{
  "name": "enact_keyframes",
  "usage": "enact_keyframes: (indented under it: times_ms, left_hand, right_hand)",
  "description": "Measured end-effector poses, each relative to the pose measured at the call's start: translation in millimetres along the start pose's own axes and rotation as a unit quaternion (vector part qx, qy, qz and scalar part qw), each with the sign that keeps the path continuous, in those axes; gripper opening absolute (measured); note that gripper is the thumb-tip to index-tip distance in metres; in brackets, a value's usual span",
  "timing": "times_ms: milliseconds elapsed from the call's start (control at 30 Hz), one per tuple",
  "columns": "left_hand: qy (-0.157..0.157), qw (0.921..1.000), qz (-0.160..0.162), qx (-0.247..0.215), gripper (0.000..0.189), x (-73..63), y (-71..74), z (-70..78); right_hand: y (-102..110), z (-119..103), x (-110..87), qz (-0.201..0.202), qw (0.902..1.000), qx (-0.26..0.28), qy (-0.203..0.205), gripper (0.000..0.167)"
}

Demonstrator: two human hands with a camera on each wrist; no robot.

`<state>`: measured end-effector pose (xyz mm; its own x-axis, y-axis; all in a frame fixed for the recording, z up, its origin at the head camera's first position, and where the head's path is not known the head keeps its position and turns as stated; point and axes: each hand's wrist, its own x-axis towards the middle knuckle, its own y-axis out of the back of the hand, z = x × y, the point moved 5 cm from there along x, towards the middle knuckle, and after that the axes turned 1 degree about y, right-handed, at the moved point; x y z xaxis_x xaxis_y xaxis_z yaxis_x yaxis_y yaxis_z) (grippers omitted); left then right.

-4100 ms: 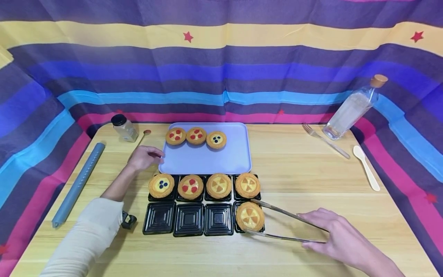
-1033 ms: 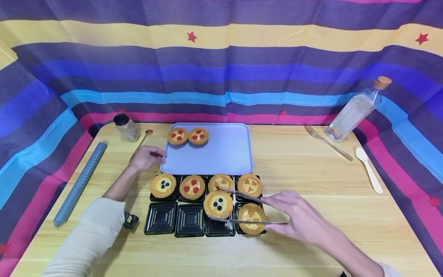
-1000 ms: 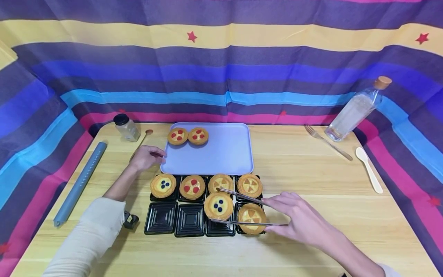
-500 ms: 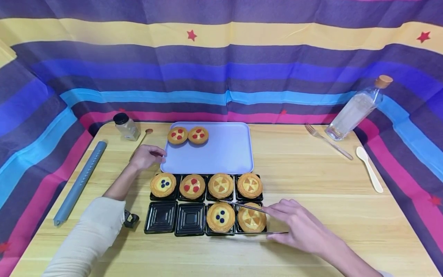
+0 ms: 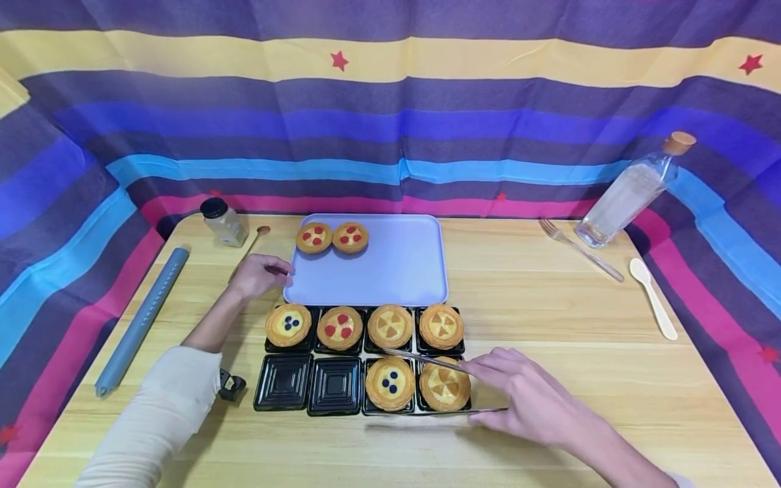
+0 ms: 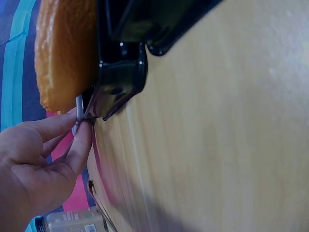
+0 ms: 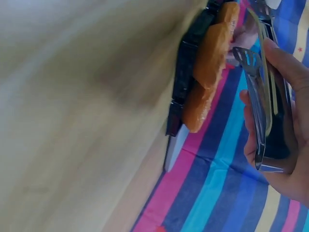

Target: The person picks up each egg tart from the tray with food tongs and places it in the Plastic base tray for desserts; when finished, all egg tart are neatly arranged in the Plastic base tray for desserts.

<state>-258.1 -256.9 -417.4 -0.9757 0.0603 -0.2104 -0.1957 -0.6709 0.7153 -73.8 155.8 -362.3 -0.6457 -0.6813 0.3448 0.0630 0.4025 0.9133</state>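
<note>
Blue-topped tart (image 5: 389, 385) seated

Just lowered, it sits in a black container (image 5: 369, 405) in the row farther from the tray (image 5: 396, 278). Right-hand grip (image 5: 531, 400) holds tongs (image 5: 427, 361), spread wide around it; left-hand grip (image 5: 255, 276) pinches the tray's left edge. Two same-row containers (image 5: 334, 385) remain unfilled.

Tongs (image 5: 427, 360) partly hidden by right hand (image 5: 527, 398) (head view); left sleeve (image 5: 155, 413) cropped.

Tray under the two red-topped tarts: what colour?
The tray is pale lavender-blue; it shows best in the head view.
</note>
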Motion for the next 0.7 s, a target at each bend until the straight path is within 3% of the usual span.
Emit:
enact_keyframes:
  times_ms: [267, 467, 700]
  left_hand:
    - [-0.004, 0.9999, 0.0, 0.01, 0.022, 0.6, 1.2, 0.5]
    - [-0.008, 0.9999, 0.001, 0.007, 0.022, 0.0, -0.2, -2.8]
    - [-0.01, 0.9999, 0.003, 0.008, 0.021, -0.1, -1.4, -1.5]
  right_hand:
    - [5, 17, 31.5, -0.001, 0.9987, 0.032, -0.041, 0.064]
    - [-1, 42, 77.0, -0.018, 0.9952, 0.045, -0.085, 0.066]
    - [-17, 71, 135.4, -0.03, 0.9904, 0.023, -0.133, 0.072]
